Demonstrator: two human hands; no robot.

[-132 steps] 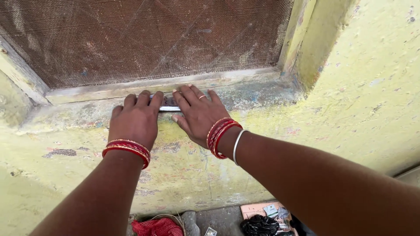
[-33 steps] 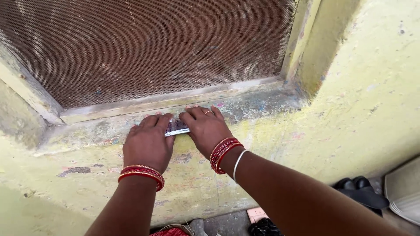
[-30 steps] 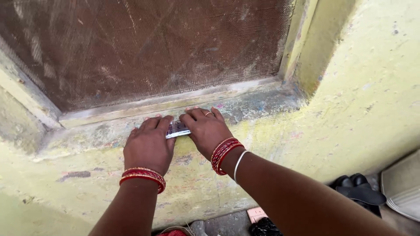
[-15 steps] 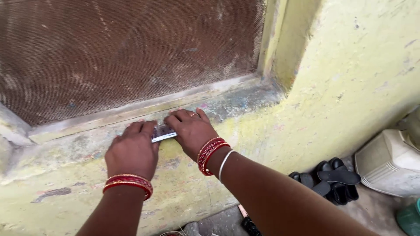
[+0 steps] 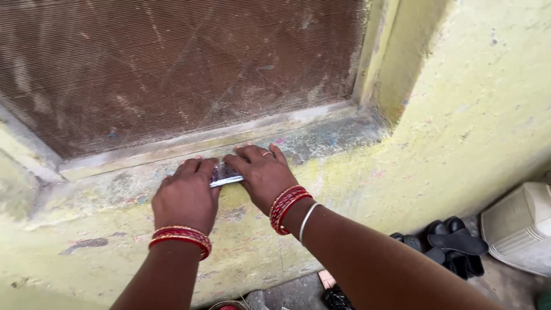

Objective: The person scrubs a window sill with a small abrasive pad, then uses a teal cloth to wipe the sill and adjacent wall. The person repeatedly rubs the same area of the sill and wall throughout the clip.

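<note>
Our left hand (image 5: 186, 195) and right hand (image 5: 263, 172) stay flat, still pressing the small card (image 5: 225, 175) at the sill (image 5: 321, 135) front edge, nothing moved.

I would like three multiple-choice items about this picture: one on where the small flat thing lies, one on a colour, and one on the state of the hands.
1. Where does the small flat packet lie?
A. on the ground
B. on the window ledge
C. hung on the mesh screen

2. What colour are most of the bangles?
A. red
B. blue
C. green

3. How do the left hand and right hand stand?
A. raised in the air
B. clenched into fists
C. pressed flat, palms down

Answers:
1. B, it rests on the worn ledge.
2. A, red bands ring both wrists.
3. C, fingers lie spread on the packet's ends.
</note>
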